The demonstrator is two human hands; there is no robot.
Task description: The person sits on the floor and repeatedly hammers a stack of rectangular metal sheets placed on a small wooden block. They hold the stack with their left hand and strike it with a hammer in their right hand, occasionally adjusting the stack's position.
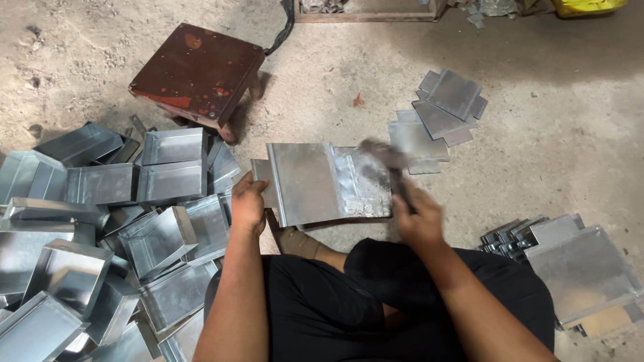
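Fingers of the left hand (249,203) pin the galvanized sheet (315,182) flat on the floor (550,161) so the right hand (417,216), fingers closed round a blurred hammer (389,164), can strike its edge.

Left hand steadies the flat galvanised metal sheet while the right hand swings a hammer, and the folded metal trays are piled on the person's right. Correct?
Not quite: the head view shows the folded metal trays piled on the person's left. The rest holds.

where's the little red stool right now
In the head view the red stool stands on the concrete floor at upper left, just beyond the pile of folded metal trays and up-left of the left hand.
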